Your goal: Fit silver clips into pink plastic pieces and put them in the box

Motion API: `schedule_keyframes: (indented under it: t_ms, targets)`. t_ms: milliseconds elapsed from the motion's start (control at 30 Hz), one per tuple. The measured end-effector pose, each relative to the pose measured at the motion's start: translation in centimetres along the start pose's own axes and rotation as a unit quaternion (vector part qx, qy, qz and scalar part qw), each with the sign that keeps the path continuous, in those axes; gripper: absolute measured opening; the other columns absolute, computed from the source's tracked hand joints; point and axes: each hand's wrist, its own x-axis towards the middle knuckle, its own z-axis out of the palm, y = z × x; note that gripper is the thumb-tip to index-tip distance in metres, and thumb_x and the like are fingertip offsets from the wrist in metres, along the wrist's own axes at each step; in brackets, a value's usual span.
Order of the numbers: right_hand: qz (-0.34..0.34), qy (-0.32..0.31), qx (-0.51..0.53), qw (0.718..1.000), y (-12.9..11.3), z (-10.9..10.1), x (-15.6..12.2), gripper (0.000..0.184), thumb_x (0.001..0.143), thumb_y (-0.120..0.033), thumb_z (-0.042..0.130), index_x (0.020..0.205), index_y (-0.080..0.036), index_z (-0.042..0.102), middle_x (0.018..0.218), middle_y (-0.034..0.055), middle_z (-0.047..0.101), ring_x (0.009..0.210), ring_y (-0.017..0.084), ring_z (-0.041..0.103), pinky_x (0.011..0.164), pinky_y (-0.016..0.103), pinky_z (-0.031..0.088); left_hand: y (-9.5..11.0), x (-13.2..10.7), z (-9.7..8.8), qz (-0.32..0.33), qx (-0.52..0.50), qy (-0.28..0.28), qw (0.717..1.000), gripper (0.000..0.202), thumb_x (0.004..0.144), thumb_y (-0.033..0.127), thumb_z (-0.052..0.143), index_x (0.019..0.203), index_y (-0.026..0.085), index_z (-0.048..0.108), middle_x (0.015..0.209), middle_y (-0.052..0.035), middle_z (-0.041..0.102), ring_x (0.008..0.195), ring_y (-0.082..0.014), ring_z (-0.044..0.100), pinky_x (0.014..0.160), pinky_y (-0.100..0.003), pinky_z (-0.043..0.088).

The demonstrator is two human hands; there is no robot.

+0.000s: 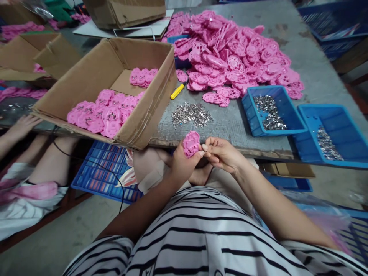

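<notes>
A pink plastic piece (191, 143) with a moulded outline is gripped in my left hand (184, 163), just off the table's front edge. My right hand (222, 153) meets it from the right, thumb and fingertips pinched together close to the piece's edge. Whatever sits in that pinch is too small to make out. Just beyond my hands, a heap of small shiny metal parts (192, 115) lies on the grey table (230, 122). Left of them stands a cardboard box (155, 103) holding several pink pieces (110, 115) with metal parts on them.
A large pile of pink pieces (230, 57) covers the back of the table. A yellow-handled tool (177, 91) lies beside the box. Two blue bins, a nearer one (283, 132) and a right one (353, 153), hold metal parts. At left, another person's hand (27, 124) rests by the table edge.
</notes>
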Motion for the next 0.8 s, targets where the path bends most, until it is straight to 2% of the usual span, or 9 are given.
schedule_keyframes:
  t_ms: [233, 433, 567, 700, 800]
  targets:
    - [-0.007, 0.012, 0.013, 1.0, 0.5, 0.7, -0.2, 0.042, 0.056, -0.036, 0.087, 0.065, -0.018, 0.051, 0.049, -0.0072, 0.055, 0.032, 0.001, 0.034, 0.026, 0.01, 0.022, 0.4, -0.1, -0.1, 0.069, 0.083, 0.055, 0.993, 0.022, 0.059, 0.016, 0.07, 0.077, 0.022, 0.059, 0.067, 0.0029, 0.064, 0.063, -0.0134, 0.057, 0.064, -0.024, 0.045]
    - [-0.016, 0.023, 0.031, 0.999, 0.9, 1.1, -0.3, 0.041, 0.055, -0.037, 0.087, 0.064, -0.017, 0.052, 0.051, -0.007, 0.055, 0.033, 0.0, 0.033, 0.026, 0.011, 0.02, 0.6, -0.2, 0.1, 0.098, 0.104, 0.068, 0.987, 0.023, 0.061, 0.015, 0.069, 0.08, 0.023, 0.059, 0.067, 0.0039, 0.063, 0.06, -0.0122, 0.055, 0.06, -0.022, 0.042]
    - [-0.016, 0.037, 0.035, 0.999, 1.1, 1.2, -0.3, 0.042, 0.054, -0.04, 0.087, 0.062, -0.016, 0.053, 0.051, -0.0059, 0.056, 0.034, 0.001, 0.032, 0.026, 0.012, 0.02, 0.9, -0.2, 0.3, 0.113, 0.114, 0.072, 0.984, 0.018, 0.062, 0.014, 0.067, 0.075, 0.022, 0.057, 0.066, 0.0038, 0.061, 0.059, -0.0112, 0.053, 0.061, -0.021, 0.042]
    - [-0.063, 0.068, -0.009, 0.996, 1.2, 0.8, -0.4, 0.039, 0.059, -0.046, 0.082, 0.065, -0.017, 0.056, 0.058, -0.0019, 0.063, 0.034, 0.002, 0.036, 0.029, 0.016, 0.024, 1.2, -0.1, 0.3, 0.116, 0.118, 0.075, 0.983, 0.017, 0.063, 0.013, 0.066, 0.07, 0.022, 0.054, 0.063, 0.0047, 0.057, 0.057, -0.0102, 0.049, 0.06, -0.021, 0.04]
    - [-0.1, 0.08, -0.09, 0.988, 1.2, 0.5, -0.6, 0.037, 0.059, -0.046, 0.081, 0.063, -0.018, 0.057, 0.048, -0.0047, 0.056, 0.033, 0.004, 0.036, 0.031, 0.018, 0.023, 1.2, 0.0, 0.2, 0.118, 0.121, 0.073, 0.983, 0.018, 0.063, 0.012, 0.067, 0.07, 0.022, 0.054, 0.061, 0.0052, 0.054, 0.056, -0.0104, 0.048, 0.059, -0.021, 0.039]
